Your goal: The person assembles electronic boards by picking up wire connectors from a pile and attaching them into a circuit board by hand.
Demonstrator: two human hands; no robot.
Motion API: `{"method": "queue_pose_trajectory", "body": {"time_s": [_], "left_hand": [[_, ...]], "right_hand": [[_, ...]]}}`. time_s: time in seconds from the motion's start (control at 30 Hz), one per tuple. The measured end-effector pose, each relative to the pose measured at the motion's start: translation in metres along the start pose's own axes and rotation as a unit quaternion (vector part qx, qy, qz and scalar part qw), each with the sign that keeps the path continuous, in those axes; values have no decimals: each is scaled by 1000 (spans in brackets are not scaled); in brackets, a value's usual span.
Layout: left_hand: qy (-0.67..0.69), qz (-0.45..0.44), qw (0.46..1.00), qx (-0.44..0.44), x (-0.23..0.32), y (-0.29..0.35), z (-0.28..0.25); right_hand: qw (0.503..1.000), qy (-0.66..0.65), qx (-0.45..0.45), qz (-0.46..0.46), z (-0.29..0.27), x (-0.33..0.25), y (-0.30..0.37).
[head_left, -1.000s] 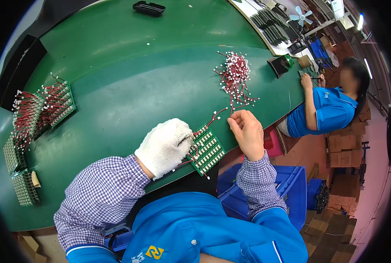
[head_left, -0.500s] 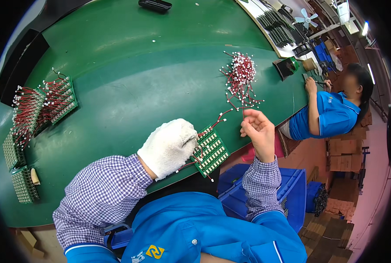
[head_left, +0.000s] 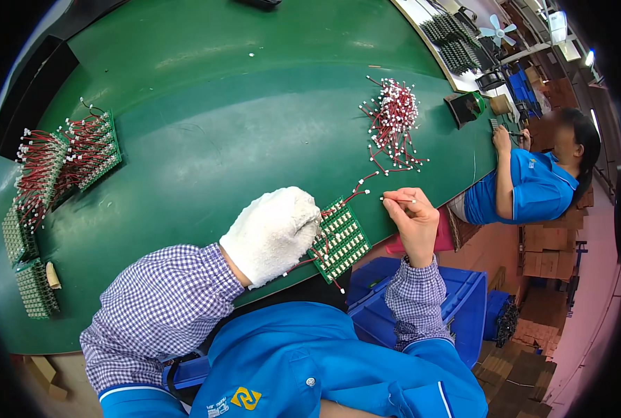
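My left hand (head_left: 275, 233), in a white knitted glove, is closed over the left edge of a green circuit board panel (head_left: 348, 244). Rows of small white sockets cover the panel, which lies at the table's near edge. A few red wire leads are on its left side, some running out from under the glove. My bare right hand (head_left: 413, 219) is just right of the panel, apart from it. Thumb and fingers there pinch a short red wire lead (head_left: 406, 201) with white end connectors. Beyond both hands lies a pile of similar red leads (head_left: 395, 111).
At the left stand panels bristling with red leads (head_left: 63, 157), with bare panels (head_left: 35, 289) nearer me. A black tray (head_left: 35, 94) is behind them. On the right, a co-worker (head_left: 533, 174) sits beside a black and green container (head_left: 466, 108). Blue crates (head_left: 456, 299) stand below the table edge.
My right hand has come slightly nearer, and its lead has turned from upright to roughly level. The left hand keeps its hold on the panel. The whole view has shifted a little.
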State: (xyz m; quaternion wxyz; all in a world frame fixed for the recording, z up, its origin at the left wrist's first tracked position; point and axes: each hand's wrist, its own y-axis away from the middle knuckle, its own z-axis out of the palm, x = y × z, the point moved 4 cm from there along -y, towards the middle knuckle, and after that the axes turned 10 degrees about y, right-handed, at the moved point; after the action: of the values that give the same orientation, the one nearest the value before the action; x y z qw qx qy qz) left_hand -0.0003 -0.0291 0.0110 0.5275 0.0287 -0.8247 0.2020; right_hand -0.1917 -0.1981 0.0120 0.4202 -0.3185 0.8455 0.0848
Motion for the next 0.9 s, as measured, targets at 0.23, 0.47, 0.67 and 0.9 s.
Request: {"method": "queue_pose_trajectory", "body": {"time_s": [0.23, 0.47, 0.67, 0.9], "left_hand": [[-46, 46, 998, 10, 4, 0, 1], [-98, 0, 995, -1, 12, 3, 6], [-128, 25, 991, 32, 11, 4, 7], [-144, 40, 988, 42, 10, 6, 7]], "right_hand": [[988, 134, 21, -74, 0, -18, 0], [993, 61, -66, -76, 20, -65, 11], [963, 144, -117, -197, 38, -80, 12], [951, 183, -117, -219, 44, -83, 13]]}}
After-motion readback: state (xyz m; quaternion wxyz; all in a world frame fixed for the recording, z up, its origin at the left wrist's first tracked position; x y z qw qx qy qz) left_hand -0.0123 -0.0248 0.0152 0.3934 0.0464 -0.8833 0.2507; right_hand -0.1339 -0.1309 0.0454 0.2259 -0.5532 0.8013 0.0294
